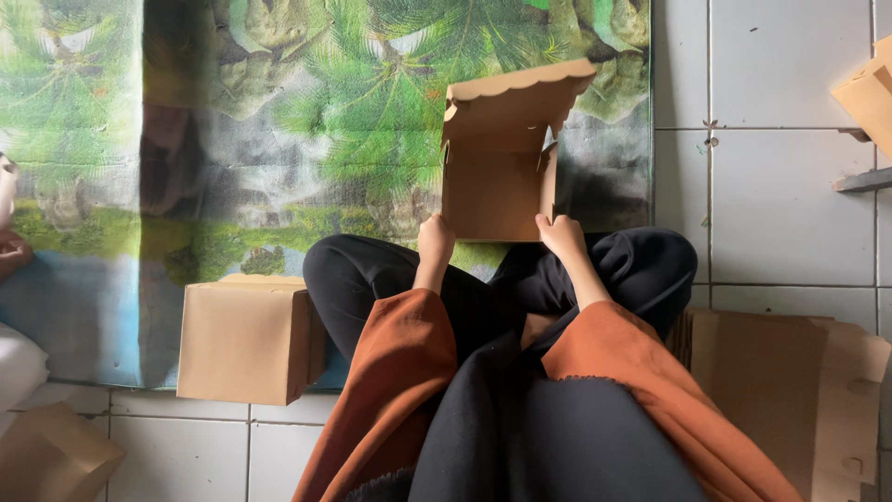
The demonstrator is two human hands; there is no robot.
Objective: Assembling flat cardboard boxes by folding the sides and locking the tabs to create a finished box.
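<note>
An open brown cardboard box [492, 191] with a scalloped lid raised at its far side stands on the printed mat in front of my crossed legs. My left hand [434, 237] grips the box's near left corner. My right hand [561, 234] grips the near right corner. Both arms wear rust-orange sleeves, and my legs are in black.
A closed cardboard box [246, 339] sits at my left knee. Flat cardboard sheets [790, 372] lie on the white tiles at my right. Another box [869, 93] is at the top right and one [51, 455] at the bottom left. The green landscape mat [232, 139] covers the floor ahead.
</note>
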